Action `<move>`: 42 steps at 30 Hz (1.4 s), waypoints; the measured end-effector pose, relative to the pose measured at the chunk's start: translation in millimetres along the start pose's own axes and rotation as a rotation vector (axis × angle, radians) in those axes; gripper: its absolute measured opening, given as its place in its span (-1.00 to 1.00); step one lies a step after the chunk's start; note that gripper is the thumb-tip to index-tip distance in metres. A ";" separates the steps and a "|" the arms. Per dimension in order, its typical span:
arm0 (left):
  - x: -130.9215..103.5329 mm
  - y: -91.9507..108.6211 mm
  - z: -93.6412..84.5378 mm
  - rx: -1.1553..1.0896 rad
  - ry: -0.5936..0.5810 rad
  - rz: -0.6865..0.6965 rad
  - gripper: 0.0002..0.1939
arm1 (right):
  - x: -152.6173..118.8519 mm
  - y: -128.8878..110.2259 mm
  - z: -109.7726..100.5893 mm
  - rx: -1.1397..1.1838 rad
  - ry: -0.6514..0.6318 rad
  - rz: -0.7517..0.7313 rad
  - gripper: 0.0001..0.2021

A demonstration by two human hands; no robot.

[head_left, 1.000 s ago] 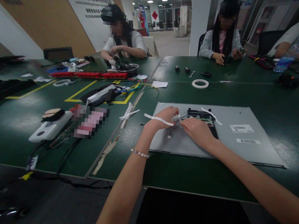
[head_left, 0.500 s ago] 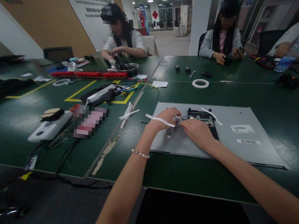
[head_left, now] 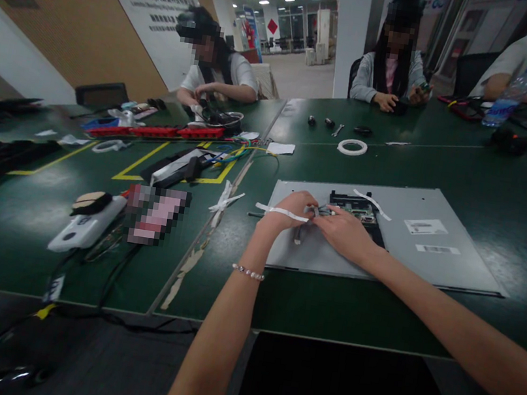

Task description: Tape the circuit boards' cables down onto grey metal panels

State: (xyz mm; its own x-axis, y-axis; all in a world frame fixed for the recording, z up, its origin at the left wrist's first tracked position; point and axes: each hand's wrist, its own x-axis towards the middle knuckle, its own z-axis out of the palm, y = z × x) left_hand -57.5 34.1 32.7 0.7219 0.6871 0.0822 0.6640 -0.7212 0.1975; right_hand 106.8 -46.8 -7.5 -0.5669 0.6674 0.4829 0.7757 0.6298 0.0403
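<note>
Grey cable (head_left: 319,212), blurred, pinched by your left hand (head_left: 293,203) and right hand (head_left: 348,234) over the metal panel (head_left: 421,268); fingertips partly hidden.

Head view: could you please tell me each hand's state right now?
Left hand: closed on the grey cable.
Right hand: fingers at the same cable; whether gripping cannot be told.

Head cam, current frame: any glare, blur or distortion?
Head view: pale glare patches on the green table; grey cable between the hands looks soft, fine detail unreadable; wall sign lettering smeared, leaning steeply, likely wide-angle distortion; pink item pixelated.
</note>
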 end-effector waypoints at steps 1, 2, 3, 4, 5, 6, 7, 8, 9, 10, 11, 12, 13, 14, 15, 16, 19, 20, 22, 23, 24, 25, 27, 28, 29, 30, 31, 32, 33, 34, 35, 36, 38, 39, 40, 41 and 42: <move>0.5 0.2 0.6 0.002 0.002 -0.010 -0.70 | -0.2 -0.3 -0.4 -0.006 -0.002 -0.005 -0.72; 1.0 0.3 1.2 0.003 0.002 -0.013 -0.71 | -0.4 -0.7 -0.9 -0.010 -0.005 -0.006 -0.72; 1.5 0.3 1.7 0.005 0.001 -0.011 -0.71 | -0.7 -1.2 -1.7 -0.013 -0.011 -0.008 -0.72; 2.0 0.3 2.1 0.006 0.000 -0.006 -0.71 | -1.0 -1.9 -2.7 -0.016 -0.020 -0.013 -0.72; 2.5 0.1 2.6 0.007 0.002 0.000 -0.71 | -1.3 -2.7 -3.8 -0.019 -0.031 -0.021 -0.72; 2.9 -0.1 3.0 0.009 0.004 0.005 -0.70 | -1.6 -3.7 -5.0 -0.022 -0.044 -0.032 -0.72; 3.2 -0.3 3.4 0.011 0.007 0.007 -0.70 | -2.0 -5.0 -6.2 -0.023 -0.057 -0.043 -0.72; 3.4 -0.5 3.7 0.014 0.008 0.002 -0.70 | -2.4 -6.4 -7.3 -0.025 -0.068 -0.052 -0.71; 3.6 -0.7 4.0 0.016 0.008 -0.009 -0.70 | -2.9 -8.1 -8.2 -0.028 -0.080 -0.060 -0.71; 3.7 -0.8 4.2 0.017 0.007 -0.021 -0.70 | -3.3 -9.9 -8.7 -0.031 -0.088 -0.066 -0.72; 3.7 -0.9 4.4 0.016 0.005 -0.032 -0.70 | -3.9 -11.8 -9.1 -0.033 -0.095 -0.074 -0.72; 3.7 -1.0 4.6 0.015 0.003 -0.040 -0.70 | -4.4 -13.7 -9.2 -0.035 -0.097 -0.078 -0.72; 3.6 -1.0 5.0 0.013 0.003 -0.042 -0.69 | -5.0 -15.6 -9.3 -0.034 -0.096 -0.078 -0.72; 3.7 -1.1 5.5 0.012 0.006 -0.040 -0.69 | -5.6 -17.2 -9.3 -0.028 -0.091 -0.073 -0.72; 3.8 -1.2 6.3 0.012 0.011 -0.037 -0.69 | -6.2 -18.6 -9.4 -0.018 -0.088 -0.064 -0.72; 4.1 -1.4 7.4 0.014 0.020 -0.038 -0.70 | -6.7 -19.6 -9.6 -0.006 -0.084 -0.052 -0.71; 5.6 -2.0 11.7 0.024 0.048 -0.050 -0.76 | -8.1 -21.1 -11.0 0.033 -0.093 -0.029 -0.72; 6.1 -2.4 13.1 0.028 0.054 -0.053 -0.77 | -8.4 -21.3 -11.6 0.046 -0.096 -0.024 -0.72; 6.8 -3.7 15.2 0.026 0.061 -0.054 -0.78 | -8.9 -21.5 -12.6 0.068 -0.098 -0.014 -0.74; 6.9 -4.6 15.7 0.019 0.062 -0.049 -0.77 | -9.0 -21.6 -13.0 0.076 -0.099 -0.010 -0.74; 6.8 -5.8 15.9 0.008 0.060 -0.040 -0.77 | -9.0 -21.8 -13.5 0.081 -0.102 -0.007 -0.75; 6.5 -7.1 15.8 -0.005 0.057 -0.030 -0.77 | -9.0 -22.0 -13.9 0.085 -0.107 -0.007 -0.76; 5.5 -9.7 15.1 -0.031 0.049 -0.014 -0.76 | -9.0 -22.4 -14.7 0.090 -0.120 -0.016 -0.77; 4.9 -10.7 14.5 -0.042 0.046 -0.009 -0.76 | -9.2 -22.5 -15.3 0.093 -0.126 -0.023 -0.78; 4.2 -11.3 14.0 -0.050 0.045 -0.007 -0.73 | -9.4 -22.5 -15.9 0.098 -0.130 -0.029 -0.78; 3.5 -11.4 13.5 -0.052 0.044 -0.008 -0.70 | -9.9 -22.3 -16.5 0.105 -0.131 -0.030 -0.78; 2.8 -10.9 13.0 -0.047 0.044 -0.011 -0.65 | -10.6 -22.0 -17.2 0.115 -0.130 -0.027 -0.78; 2.1 -9.6 12.6 -0.034 0.044 -0.016 -0.61 | -11.4 -21.4 -18.0 0.131 -0.122 -0.017 -0.77; 1.5 -7.6 12.1 -0.011 0.046 -0.022 -0.56 | -12.4 -20.6 -18.8 0.155 -0.109 0.003 -0.76; 1.0 -4.9 11.7 0.019 0.048 -0.030 -0.52 | -13.5 -19.5 -19.6 0.187 -0.086 0.036 -0.74; 0.5 -1.6 11.3 0.055 0.052 -0.037 -0.50 | -14.5 -18.3 -20.4 0.227 -0.056 0.082 -0.73; 0.3 2.3 11.0 0.090 0.057 -0.043 -0.49 | -15.4 -16.9 -21.1 0.273 -0.021 0.135 -0.72; 0.4 10.8 10.3 0.154 0.066 -0.063 -0.51 | -16.2 -14.2 -22.5 0.388 0.052 0.236 -0.71; 0.8 15.2 10.0 0.181 0.073 -0.077 -0.53 | -16.0 -13.1 -23.3 0.456 0.089 0.273 -0.72; 1.4 19.4 9.6 0.204 0.081 -0.086 -0.55 | -15.6 -12.5 -24.1 0.532 0.119 0.298 -0.72; 2.0 23.4 9.2 0.222 0.097 -0.094 -0.56 | -14.8 -12.4 -25.0 0.616 0.140 0.317 -0.73; 2.7 27.2 8.7 0.238 0.114 -0.095 -0.57 | -13.9 -12.8 -25.8 0.699 0.153 0.337 -0.73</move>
State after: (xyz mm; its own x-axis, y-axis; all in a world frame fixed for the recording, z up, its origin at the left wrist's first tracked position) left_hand -35.7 15.6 29.8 0.6369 0.7481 0.1862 0.7641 -0.6446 -0.0241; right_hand 111.9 -74.4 7.9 -0.2482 0.8367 0.4881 0.5161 0.5407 -0.6643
